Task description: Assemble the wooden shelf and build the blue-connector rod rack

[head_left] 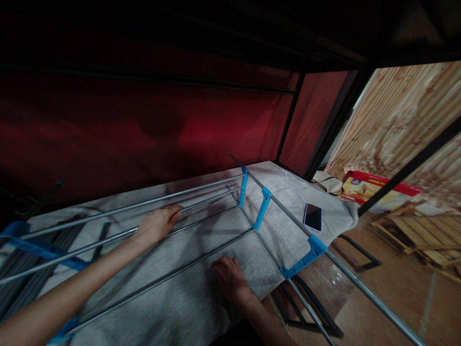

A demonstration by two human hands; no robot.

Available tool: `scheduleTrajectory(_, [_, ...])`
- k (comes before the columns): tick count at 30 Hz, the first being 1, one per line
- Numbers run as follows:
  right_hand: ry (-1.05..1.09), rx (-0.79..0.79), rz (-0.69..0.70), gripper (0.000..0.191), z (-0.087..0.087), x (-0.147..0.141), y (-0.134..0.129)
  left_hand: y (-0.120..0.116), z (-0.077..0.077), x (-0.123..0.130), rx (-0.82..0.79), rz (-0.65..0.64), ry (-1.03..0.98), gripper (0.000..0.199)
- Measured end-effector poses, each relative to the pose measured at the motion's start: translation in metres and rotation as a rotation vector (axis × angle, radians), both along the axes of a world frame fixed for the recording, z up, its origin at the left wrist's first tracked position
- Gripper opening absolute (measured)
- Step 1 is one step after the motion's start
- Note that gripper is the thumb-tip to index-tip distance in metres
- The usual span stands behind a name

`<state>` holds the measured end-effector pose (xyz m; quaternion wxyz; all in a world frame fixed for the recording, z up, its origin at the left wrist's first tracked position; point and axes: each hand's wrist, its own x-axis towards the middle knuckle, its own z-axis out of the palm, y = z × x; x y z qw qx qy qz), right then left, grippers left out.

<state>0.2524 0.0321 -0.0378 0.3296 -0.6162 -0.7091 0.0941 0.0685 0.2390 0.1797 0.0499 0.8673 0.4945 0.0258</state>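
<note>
A rack frame of grey metal tubes (201,258) joined by blue plastic connectors (301,259) lies across the grey cloth. My left hand (158,225) reaches over the long tubes, its fingers curled around one of the middle tubes. Near the cloth's front edge, my right hand (231,278) is bent with its fingers curled, below the lower long tube and left of a blue connector; whether anything is in it does not show. Another blue connector (46,250) holds tube ends at the far left.
Loose dark tubes (39,262) lie at the left on the cloth (270,178). A phone (313,217) rests at the right. Beyond are a black metal frame (338,115), a red and yellow box (378,190), wooden slats (421,235) and a chair or stool frame (309,307).
</note>
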Motion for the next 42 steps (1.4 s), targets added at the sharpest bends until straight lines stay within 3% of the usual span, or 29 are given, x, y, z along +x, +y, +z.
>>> scheduleTrajectory(10, [0.084,0.071,-0.014,0.032,0.002,-0.002,-0.004,0.003,-0.001,0.002,0.009,-0.004,-0.002,0.050])
scheduleTrajectory(13, [0.149,0.117,-0.008,0.037,0.015,0.001,-0.001,0.004,-0.006,0.001,0.021,-0.007,-0.013,0.048])
scheduleTrajectory(16, [0.212,0.194,-0.015,0.044,0.041,0.007,0.011,0.000,-0.008,0.003,0.049,-0.020,-0.022,0.044])
scheduleTrajectory(20, [0.160,0.329,0.005,0.050,0.084,0.015,0.043,-0.014,-0.008,0.008,0.053,-0.002,-0.037,0.037])
scheduleTrajectory(25, [-0.110,0.378,0.056,0.052,0.124,0.009,0.101,-0.023,-0.009,0.011,0.051,0.072,-0.077,0.031])
scheduleTrajectory(33, [-0.461,0.275,0.161,0.035,0.152,-0.002,0.165,-0.024,-0.013,0.007,0.096,-0.016,-0.176,0.023])
scheduleTrajectory(37, [-0.510,0.241,0.187,0.030,0.154,0.001,0.182,-0.029,-0.014,-0.002,0.292,-0.133,-0.280,0.020])
scheduleTrajectory(39, [-0.517,0.242,0.211,0.032,0.151,0.003,0.187,-0.036,-0.021,-0.015,0.421,-0.087,-0.393,0.020])
scheduleTrajectory(42, [-0.506,0.245,0.235,0.032,0.146,0.005,0.190,-0.049,-0.045,-0.048,0.558,0.217,-0.652,0.020])
